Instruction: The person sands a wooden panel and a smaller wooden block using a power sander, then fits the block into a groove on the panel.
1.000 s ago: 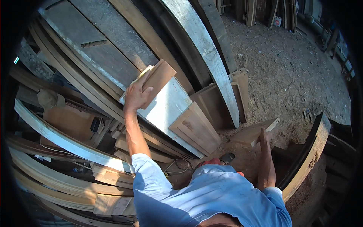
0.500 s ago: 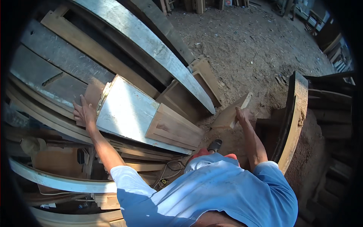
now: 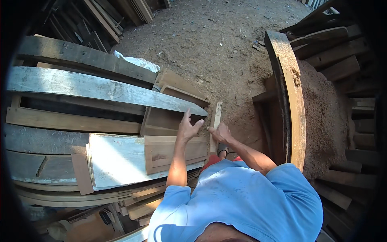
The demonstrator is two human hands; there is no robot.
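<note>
Just ahead, the right hand (image 3: 221, 133) grips a pale board (image 3: 217, 114), its long axis running forward, while the left hand (image 3: 188, 130), open-fingered, hangs nearby on its left.

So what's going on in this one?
A person in a blue shirt is handling timber. The grip of the right hand is on a light wooden board. The grip of the left hand is open and empty, fingers spread, near the end of a long whitish beam. To the left, a framed wooden panel lies over a whitish sheet, with a brown strip at its left edge.
</note>
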